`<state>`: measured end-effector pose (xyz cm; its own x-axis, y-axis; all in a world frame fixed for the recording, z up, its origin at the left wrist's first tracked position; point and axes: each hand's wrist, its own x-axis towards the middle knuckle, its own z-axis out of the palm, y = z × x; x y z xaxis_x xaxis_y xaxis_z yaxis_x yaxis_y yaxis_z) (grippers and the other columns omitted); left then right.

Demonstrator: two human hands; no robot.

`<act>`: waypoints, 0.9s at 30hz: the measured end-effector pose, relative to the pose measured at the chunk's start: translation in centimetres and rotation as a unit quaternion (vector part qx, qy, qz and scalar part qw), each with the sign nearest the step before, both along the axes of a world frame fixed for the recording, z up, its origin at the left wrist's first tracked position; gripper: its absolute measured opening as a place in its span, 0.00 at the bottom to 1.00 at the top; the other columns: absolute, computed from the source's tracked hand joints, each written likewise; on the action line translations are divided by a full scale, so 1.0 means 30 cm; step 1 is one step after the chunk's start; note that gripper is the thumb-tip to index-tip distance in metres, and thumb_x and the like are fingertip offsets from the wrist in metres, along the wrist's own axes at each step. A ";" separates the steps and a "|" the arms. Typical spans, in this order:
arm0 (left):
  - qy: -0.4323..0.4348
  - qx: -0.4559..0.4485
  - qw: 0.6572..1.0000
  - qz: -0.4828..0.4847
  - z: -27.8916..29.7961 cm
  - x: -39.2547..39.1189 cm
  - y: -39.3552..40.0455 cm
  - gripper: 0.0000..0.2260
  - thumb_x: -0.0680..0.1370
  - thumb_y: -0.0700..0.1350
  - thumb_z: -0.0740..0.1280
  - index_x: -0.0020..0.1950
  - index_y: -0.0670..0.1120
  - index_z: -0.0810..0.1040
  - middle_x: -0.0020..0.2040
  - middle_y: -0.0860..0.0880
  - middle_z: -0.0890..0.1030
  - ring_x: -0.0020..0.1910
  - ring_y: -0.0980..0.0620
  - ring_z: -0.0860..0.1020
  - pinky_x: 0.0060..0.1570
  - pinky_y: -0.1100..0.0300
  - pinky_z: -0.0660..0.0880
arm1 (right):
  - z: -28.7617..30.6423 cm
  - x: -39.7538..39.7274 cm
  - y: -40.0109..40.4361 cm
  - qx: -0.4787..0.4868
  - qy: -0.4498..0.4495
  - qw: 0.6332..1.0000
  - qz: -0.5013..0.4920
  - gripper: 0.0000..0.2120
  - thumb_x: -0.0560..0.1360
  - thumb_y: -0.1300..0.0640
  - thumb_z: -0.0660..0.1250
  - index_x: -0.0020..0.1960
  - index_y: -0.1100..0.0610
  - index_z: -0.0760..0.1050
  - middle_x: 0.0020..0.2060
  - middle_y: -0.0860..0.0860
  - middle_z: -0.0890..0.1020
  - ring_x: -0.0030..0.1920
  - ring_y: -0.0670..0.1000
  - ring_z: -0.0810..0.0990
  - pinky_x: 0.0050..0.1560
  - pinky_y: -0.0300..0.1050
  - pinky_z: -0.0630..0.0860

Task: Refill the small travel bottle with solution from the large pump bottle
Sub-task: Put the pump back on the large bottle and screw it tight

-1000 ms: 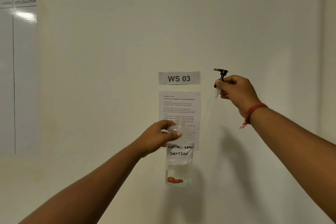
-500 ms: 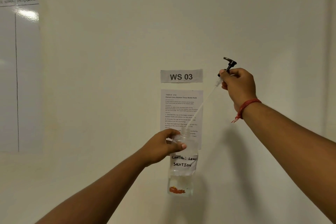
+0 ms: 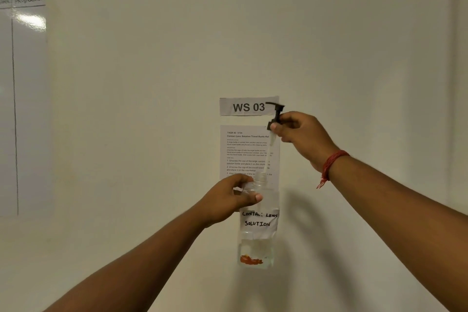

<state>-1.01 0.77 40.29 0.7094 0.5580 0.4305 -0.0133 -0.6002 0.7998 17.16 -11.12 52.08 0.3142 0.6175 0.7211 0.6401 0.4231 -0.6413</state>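
A numbered workstation: "WS 03" sign [image 3: 249, 106] above instruction sheet [image 3: 244, 152] (whiteboard [image 3: 24, 109] leftward).

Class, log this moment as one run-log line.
left hand: grips large bottle neck | right hand: holds pump head above opening | dip tube: entering neck | cap: off

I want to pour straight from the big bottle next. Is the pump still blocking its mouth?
Partly. The right hand holds the pump head lifted clear above the bottle, which the left hand grips, but the dip tube appears to reach down into the neck.
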 end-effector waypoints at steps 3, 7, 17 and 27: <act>-0.002 0.005 1.000 -0.002 0.011 0.013 -0.005 0.26 0.70 0.58 0.76 0.66 0.53 0.77 0.62 0.54 0.82 0.56 0.52 0.84 0.55 0.49 0.84 | -0.036 -0.001 0.009 -0.034 -0.026 0.999 0.020 0.06 0.74 0.52 0.73 0.51 0.48 0.81 0.46 0.46 0.86 0.49 0.46 0.83 0.54 0.48 0.80; -0.014 -0.002 1.000 -0.004 0.015 0.027 -0.002 0.24 0.71 0.57 0.76 0.65 0.52 0.77 0.61 0.52 0.82 0.55 0.51 0.85 0.55 0.48 0.84 | -0.082 0.002 0.021 -0.072 -0.052 0.995 0.040 0.10 0.73 0.53 0.74 0.54 0.49 0.81 0.47 0.44 0.85 0.48 0.41 0.83 0.52 0.43 0.78; -0.031 -0.008 0.999 -0.009 0.025 0.043 0.009 0.23 0.72 0.57 0.76 0.64 0.51 0.78 0.61 0.50 0.82 0.55 0.51 0.85 0.55 0.48 0.84 | -0.146 0.004 0.038 -0.123 -0.089 0.986 0.064 0.13 0.72 0.55 0.75 0.56 0.50 0.81 0.51 0.44 0.85 0.53 0.43 0.83 0.62 0.50 0.77; -0.037 0.004 0.999 -0.005 0.008 0.046 0.029 0.21 0.72 0.56 0.77 0.62 0.53 0.78 0.60 0.50 0.82 0.53 0.53 0.85 0.51 0.54 0.84 | -0.162 0.013 0.051 -0.155 -0.094 0.981 0.068 0.14 0.74 0.56 0.73 0.58 0.51 0.80 0.52 0.45 0.85 0.54 0.44 0.82 0.62 0.51 0.77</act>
